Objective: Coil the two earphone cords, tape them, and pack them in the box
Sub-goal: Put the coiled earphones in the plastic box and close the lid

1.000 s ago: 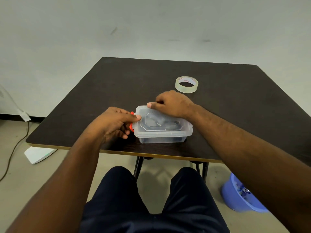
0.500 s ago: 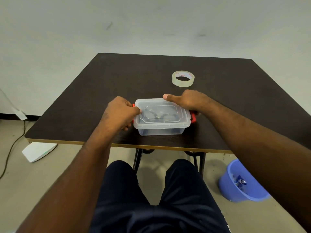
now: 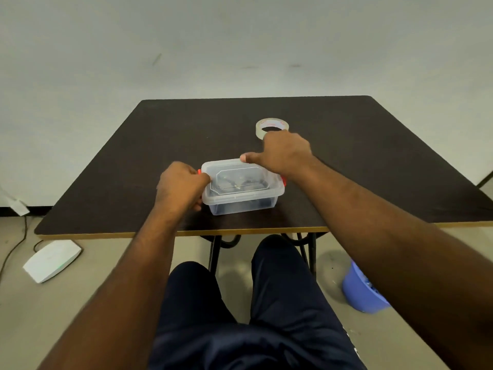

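Sitting near the front edge of the dark, matte worktop (image 3: 149, 145) was the box (image 3: 241, 189), a small rectangular tub of clear, slightly frosted plastic with rounded corners, its lid on and an orange-red clip (image 3: 284, 181) showing at its right end. The left hand (image 3: 181, 186) was at the left end, its grip curled and clamped on that end of the box, the fingertips tucked out of sight under the rim. The right hand (image 3: 285, 153) rested over the back right corner, thumb stretched along the lid's rear edge; the other fingers were hidden behind the knuckles, so how that grip lay could not be told. Through the lid, dark shapes, the earphone cords (image 3: 237, 182), showed inside, too blurred to tell coils or tape. Just beyond the right hand lay the tape roll (image 3: 272, 126), a pale translucent ring, its near edge cut off by the knuckles.
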Action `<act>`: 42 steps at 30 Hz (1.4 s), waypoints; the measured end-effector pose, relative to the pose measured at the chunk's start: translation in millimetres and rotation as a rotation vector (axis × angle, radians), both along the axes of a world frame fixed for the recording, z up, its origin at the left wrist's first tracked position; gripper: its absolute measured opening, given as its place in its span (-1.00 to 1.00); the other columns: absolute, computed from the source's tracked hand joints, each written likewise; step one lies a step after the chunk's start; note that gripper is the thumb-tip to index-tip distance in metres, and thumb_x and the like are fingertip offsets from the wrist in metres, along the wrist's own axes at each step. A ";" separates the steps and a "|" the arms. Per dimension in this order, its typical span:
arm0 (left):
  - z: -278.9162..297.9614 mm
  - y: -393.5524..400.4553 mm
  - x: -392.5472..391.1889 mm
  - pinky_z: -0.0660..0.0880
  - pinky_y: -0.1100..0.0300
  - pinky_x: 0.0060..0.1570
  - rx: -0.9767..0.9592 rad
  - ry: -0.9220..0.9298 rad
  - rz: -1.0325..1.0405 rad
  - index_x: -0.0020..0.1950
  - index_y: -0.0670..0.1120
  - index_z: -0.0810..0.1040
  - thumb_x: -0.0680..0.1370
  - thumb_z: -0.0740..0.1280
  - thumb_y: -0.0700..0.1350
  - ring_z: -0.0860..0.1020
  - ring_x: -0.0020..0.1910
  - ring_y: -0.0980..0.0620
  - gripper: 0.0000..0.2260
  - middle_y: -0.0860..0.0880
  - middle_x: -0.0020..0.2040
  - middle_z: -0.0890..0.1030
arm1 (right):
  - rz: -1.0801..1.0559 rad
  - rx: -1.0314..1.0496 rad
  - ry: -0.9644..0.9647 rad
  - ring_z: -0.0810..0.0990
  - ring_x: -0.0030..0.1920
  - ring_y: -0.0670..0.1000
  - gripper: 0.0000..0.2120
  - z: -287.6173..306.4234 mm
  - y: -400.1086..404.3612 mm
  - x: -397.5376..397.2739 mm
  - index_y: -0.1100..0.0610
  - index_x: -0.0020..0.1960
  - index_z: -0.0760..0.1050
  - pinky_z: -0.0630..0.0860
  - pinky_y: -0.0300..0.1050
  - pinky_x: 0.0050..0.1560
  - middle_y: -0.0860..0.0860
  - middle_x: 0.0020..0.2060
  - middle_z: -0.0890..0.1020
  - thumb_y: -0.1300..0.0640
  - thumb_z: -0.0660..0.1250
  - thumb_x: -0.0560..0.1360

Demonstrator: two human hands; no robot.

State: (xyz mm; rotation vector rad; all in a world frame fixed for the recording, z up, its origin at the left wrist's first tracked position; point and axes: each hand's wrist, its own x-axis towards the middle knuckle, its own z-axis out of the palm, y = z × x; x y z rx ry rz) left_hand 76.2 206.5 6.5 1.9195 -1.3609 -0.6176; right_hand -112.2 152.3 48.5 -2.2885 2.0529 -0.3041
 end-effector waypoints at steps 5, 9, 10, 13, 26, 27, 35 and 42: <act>0.0 -4.6 -9.1 0.62 0.06 -0.39 -0.026 0.184 0.025 -0.19 -0.18 0.60 0.55 0.30 -0.15 0.61 -0.50 -0.04 -0.83 -0.15 -0.28 0.64 | 0.091 0.195 -0.719 0.56 0.07 -0.09 -0.43 -24.2 23.8 -44.4 0.00 0.25 0.50 0.54 -0.14 0.04 -0.07 0.13 0.59 -0.22 0.48 0.32; 26.0 -27.6 -34.6 0.51 0.20 -0.55 -0.110 0.383 -0.021 -0.19 -0.24 0.61 0.55 0.28 -0.23 0.56 -0.58 0.02 -0.83 -0.19 -0.36 0.62 | 0.181 0.067 -0.765 0.46 0.22 -0.08 -0.31 -27.5 22.4 -63.7 0.00 0.37 0.41 0.44 -0.12 0.27 -0.08 0.28 0.49 0.00 0.57 0.29; 33.4 -36.9 -43.6 0.49 0.23 -0.57 -0.131 0.410 -0.048 -0.19 -0.24 0.61 0.55 0.28 -0.23 0.55 -0.59 0.04 -0.82 -0.15 -0.40 0.61 | 0.181 -0.006 -0.729 0.45 0.22 -0.08 -0.34 -22.9 17.1 -70.2 0.01 0.35 0.44 0.41 -0.15 0.28 -0.06 0.27 0.49 0.03 0.57 0.29; 46.4 -73.2 -76.3 0.48 0.24 -0.59 -0.130 0.534 -0.151 -0.21 -0.21 0.59 0.57 0.28 -0.21 0.51 -0.61 0.03 -0.81 -0.08 -0.52 0.56 | 0.149 -0.180 -0.719 0.48 0.20 -0.09 -0.49 -13.2 -7.6 -99.3 0.09 0.22 0.57 0.41 -0.23 0.27 -0.03 0.20 0.54 0.08 0.58 0.29; 31.3 -286.5 -273.2 0.60 0.20 -0.35 -0.099 0.828 -0.416 0.11 -0.20 0.59 0.55 0.37 -0.23 0.47 -0.39 0.06 -0.84 -0.07 -0.27 0.57 | -0.171 -0.304 -0.936 0.51 0.24 -0.04 -0.59 -25.7 -191.8 -290.9 0.11 0.18 0.60 0.40 -0.26 0.24 -0.09 0.30 0.48 0.15 0.54 0.35; 29.4 -304.8 -284.0 0.59 0.21 -0.35 -0.098 0.811 -0.437 0.11 -0.20 0.59 0.55 0.36 -0.22 0.45 -0.39 0.07 -0.85 -0.06 -0.29 0.53 | -0.175 -0.311 -0.934 0.50 0.25 -0.03 -0.59 -29.1 -208.4 -300.5 0.11 0.19 0.59 0.40 -0.24 0.25 -0.08 0.33 0.47 0.14 0.53 0.36; -14.1 -435.0 -334.7 0.45 0.16 -0.36 -0.093 0.484 -0.417 -0.06 -0.29 0.55 0.56 0.35 -0.11 0.46 -0.32 -0.05 -0.78 -0.11 -0.29 0.49 | -0.215 -0.279 -0.780 0.35 0.41 0.03 -0.61 -65.3 -331.1 -345.4 0.09 0.27 0.53 0.26 -0.30 0.28 0.02 0.47 0.32 0.10 0.45 0.46; -28.1 -490.6 -351.0 0.57 -0.07 -0.09 -0.156 0.313 -0.371 -0.18 -0.27 0.52 0.58 0.30 -0.02 0.53 -0.27 -0.12 -0.69 -0.16 -0.25 0.58 | -0.245 -0.301 -0.693 0.34 0.42 0.07 -0.56 -87.0 -379.8 -352.3 -0.03 0.37 0.42 0.23 -0.16 0.39 0.01 0.53 0.18 -0.02 0.36 0.52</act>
